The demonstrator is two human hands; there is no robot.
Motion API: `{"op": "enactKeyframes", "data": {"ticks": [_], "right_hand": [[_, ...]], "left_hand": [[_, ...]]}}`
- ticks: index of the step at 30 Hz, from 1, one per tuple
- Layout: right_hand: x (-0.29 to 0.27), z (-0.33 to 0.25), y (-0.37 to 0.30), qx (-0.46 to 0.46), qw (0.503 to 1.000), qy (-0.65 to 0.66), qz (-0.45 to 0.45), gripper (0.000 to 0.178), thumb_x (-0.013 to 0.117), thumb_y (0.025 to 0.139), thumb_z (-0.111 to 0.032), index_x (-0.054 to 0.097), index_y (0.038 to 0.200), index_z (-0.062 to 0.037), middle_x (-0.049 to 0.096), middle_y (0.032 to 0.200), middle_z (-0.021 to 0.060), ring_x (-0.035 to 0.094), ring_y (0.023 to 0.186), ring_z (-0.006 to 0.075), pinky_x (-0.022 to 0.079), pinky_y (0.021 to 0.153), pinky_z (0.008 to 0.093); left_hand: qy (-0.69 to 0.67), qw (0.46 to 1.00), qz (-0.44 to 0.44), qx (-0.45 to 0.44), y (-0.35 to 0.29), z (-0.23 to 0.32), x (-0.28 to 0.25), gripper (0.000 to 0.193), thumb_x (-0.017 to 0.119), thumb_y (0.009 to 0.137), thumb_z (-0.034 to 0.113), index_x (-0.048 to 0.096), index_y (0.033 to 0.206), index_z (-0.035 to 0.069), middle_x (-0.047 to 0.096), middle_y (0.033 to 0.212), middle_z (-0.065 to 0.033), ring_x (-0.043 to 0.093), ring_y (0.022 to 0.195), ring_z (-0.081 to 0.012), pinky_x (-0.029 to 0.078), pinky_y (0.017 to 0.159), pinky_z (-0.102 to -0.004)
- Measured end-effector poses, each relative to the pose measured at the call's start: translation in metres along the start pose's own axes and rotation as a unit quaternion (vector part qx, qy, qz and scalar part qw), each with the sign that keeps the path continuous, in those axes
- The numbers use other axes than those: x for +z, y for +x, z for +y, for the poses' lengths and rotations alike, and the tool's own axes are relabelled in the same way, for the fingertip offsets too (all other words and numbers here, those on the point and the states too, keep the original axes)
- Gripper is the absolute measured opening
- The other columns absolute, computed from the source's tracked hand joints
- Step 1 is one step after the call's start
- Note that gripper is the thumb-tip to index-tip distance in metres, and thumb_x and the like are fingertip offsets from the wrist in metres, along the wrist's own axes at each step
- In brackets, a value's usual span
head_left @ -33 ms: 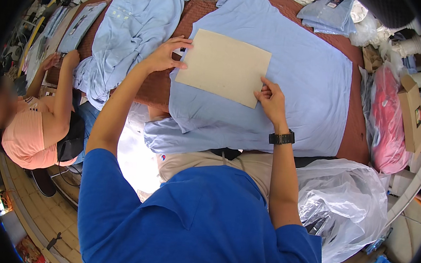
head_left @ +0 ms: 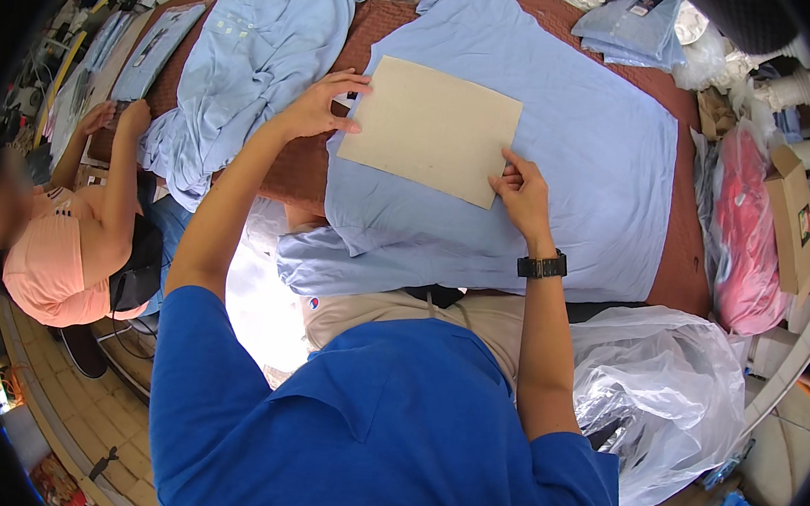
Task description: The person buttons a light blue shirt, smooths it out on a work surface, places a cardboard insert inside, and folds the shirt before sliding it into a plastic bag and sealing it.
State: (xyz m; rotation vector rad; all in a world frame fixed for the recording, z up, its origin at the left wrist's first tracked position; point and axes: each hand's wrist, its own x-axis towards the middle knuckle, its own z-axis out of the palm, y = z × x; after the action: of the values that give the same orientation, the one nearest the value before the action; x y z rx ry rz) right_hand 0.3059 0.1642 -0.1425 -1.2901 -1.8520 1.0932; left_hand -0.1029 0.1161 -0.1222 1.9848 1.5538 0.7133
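Note:
A flat beige cardboard sheet [head_left: 434, 130] lies on a light blue shirt [head_left: 602, 164] spread out over the table. My left hand [head_left: 320, 105] holds the sheet's left edge, its fingers at the upper corner and the thumb lower down. At the lower right corner, my right hand [head_left: 524, 194] grips the sheet between thumb and fingers; a dark watch is on that wrist. Part of the shirt hangs over the near table edge toward my lap. The undersides of the sheet and shirt are hidden.
Left of the shirt lies a crumpled light blue garment [head_left: 260, 42] on the brown quilted table cover [head_left: 288, 172]. A co-worker [head_left: 73, 246] sits at the left. Packaged folded shirts [head_left: 632, 24] lie far right. A clear plastic bag [head_left: 660, 397] sits near right, below an open cardboard box [head_left: 793, 222].

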Motion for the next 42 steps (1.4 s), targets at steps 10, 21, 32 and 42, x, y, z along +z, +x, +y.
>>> {"op": "enactKeyframes", "data": {"ticks": [10, 21, 32, 42], "right_hand": [[0.000, 0.003, 0.000, 0.013, 1.000, 0.022, 0.007, 0.052, 0.079, 0.078, -0.003, 0.065, 0.129, -0.0021, 0.061, 0.097, 0.0076, 0.061, 0.078, 0.0137, 0.056, 0.074, 0.0281], [0.001, -0.002, 0.000, 0.007, 1.000, -0.020, 0.014, 0.051, 0.079, 0.078, -0.003, 0.066, 0.127, -0.0020, 0.061, 0.097, 0.0091, 0.062, 0.076, 0.0157, 0.056, 0.072, 0.0293], [0.004, 0.000, 0.002, 0.006, 0.999, -0.031, 0.041, 0.050, 0.079, 0.078, -0.005, 0.067, 0.126, -0.0047, 0.060, 0.095, 0.0082, 0.062, 0.075, 0.0155, 0.056, 0.073, 0.0309], [0.008, -0.009, 0.006, 0.038, 0.996, -0.065, 0.052, 0.047, 0.077, 0.081, -0.008, 0.067, 0.126, -0.0037, 0.061, 0.095, 0.0114, 0.063, 0.077, 0.0182, 0.055, 0.074, 0.0334]], "left_hand": [[0.010, 1.000, 0.006, 0.004, 0.003, 0.000, 0.002, 0.069, 0.089, 0.064, 0.023, 0.064, 0.127, 0.010, 0.052, 0.147, -0.0067, 0.035, 0.145, -0.0318, 0.029, 0.120, -0.0421], [0.023, 1.000, 0.017, 0.011, 0.001, -0.003, 0.004, 0.069, 0.088, 0.064, 0.022, 0.065, 0.128, 0.009, 0.052, 0.147, -0.0068, 0.037, 0.143, -0.0315, 0.030, 0.119, -0.0421], [0.025, 0.999, 0.024, -0.001, 0.005, 0.001, 0.006, 0.065, 0.085, 0.067, 0.017, 0.065, 0.128, 0.008, 0.053, 0.144, -0.0080, 0.040, 0.141, -0.0304, 0.032, 0.118, -0.0403], [0.065, 0.998, 0.017, 0.015, 0.005, -0.001, 0.006, 0.062, 0.083, 0.074, 0.022, 0.064, 0.131, 0.006, 0.052, 0.145, -0.0095, 0.041, 0.140, -0.0314, 0.033, 0.117, -0.0414]]}}
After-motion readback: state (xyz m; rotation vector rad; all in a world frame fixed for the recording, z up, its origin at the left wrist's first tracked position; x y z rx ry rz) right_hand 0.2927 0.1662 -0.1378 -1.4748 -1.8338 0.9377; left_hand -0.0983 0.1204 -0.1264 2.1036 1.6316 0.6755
